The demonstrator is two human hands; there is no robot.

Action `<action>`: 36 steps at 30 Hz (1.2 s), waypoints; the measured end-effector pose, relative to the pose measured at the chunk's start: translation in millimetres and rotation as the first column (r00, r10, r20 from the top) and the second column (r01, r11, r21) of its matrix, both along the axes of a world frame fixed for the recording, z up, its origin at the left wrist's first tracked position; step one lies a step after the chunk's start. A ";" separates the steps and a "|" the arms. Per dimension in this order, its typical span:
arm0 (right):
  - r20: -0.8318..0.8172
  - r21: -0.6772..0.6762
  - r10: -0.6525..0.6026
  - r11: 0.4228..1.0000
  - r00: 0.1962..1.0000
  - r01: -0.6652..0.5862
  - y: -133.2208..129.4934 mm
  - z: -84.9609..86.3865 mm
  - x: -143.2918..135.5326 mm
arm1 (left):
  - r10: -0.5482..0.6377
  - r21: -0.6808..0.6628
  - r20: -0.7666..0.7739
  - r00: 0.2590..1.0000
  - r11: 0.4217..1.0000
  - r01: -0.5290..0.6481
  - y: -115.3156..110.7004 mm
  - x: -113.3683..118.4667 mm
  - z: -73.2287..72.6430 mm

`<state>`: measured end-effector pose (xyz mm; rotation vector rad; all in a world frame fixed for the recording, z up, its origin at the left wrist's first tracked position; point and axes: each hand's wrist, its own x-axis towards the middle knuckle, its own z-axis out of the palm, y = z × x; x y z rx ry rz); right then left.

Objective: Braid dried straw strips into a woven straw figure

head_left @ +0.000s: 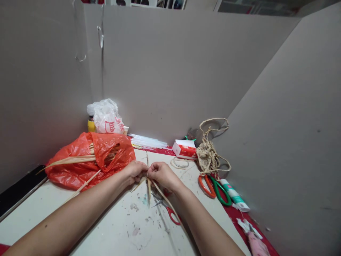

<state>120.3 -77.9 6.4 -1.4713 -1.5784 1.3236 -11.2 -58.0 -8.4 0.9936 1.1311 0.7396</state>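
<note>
My left hand (137, 171) and my right hand (161, 175) meet over the white board, fingers pinched closed on a small bundle of pale dried plant strips (149, 188). A thin stalk rises above the fingertips, while short pieces splay out below. One long strip (170, 205) runs from my right hand down toward the near edge, beside the forearm. Just where the fingers pinch is hidden by the hands. Under them lie small scissors with red handles (173, 216), partly covered by the right hand and the strip.
At left, a red plastic bag (68, 153) holds more dried strips. A white plastic bag (106, 115) and white sticks (149, 140) lie behind. On the right are a red-and-white box (185, 149), tangled rope (207, 156), green-handled scissors (223, 193) and a tube (234, 195). Grey panels (165, 71) enclose the table.
</note>
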 end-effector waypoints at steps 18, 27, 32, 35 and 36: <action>-0.254 -0.128 -0.034 0.992 0.967 0.001 6.9 8.5 11.2 | -0.092 -0.079 0.230 0.969 0.991 0.112 10.8 -9.0 0.4; -0.204 -0.185 -0.034 0.983 0.978 -0.005 9.6 -2.1 9.8 | -0.054 -0.035 0.231 0.971 0.997 0.063 4.1 -5.1 4.1; -0.133 -0.159 -0.027 0.987 0.991 0.006 14.3 -7.0 12.0 | -0.083 -0.004 0.227 0.970 0.996 0.086 2.3 -4.6 7.3; -0.129 -0.205 -0.004 0.979 0.992 -0.023 14.8 -6.3 13.1 | -0.117 0.019 0.202 0.972 0.993 0.116 2.7 -5.4 7.2; -0.132 -0.229 -0.005 0.973 0.991 -0.026 14.7 -5.5 13.8 | -0.123 0.023 0.193 0.973 0.992 0.121 2.7 -5.7 7.1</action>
